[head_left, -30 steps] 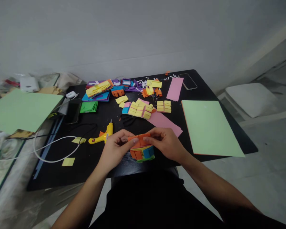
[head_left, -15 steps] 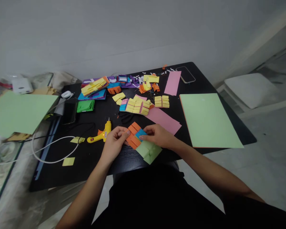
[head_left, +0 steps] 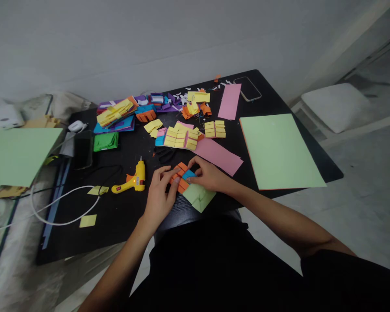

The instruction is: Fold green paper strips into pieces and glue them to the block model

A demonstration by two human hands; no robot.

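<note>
Orange, blue and pale-green, the folded-paper panel (head_left: 195,193) is sitting at the worktop's (head_left: 117,212) six o'clock, your left hand (head_left: 160,190) pinching its nine-o'clock side, your right hand (head_left: 209,175) its two-o'clock, apparently adjusting it and needing even pressure next.

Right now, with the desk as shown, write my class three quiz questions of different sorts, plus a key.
1. True or false: the yellow glue gun lies left of the left hand.
2. What do the left hand and the right hand both touch? A) the white stool; B) the folded paper piece; C) the white cable.
3. Fill in: the large sheet on the right is pale ...
Key: 1 true; 2 B; 3 green.
</note>
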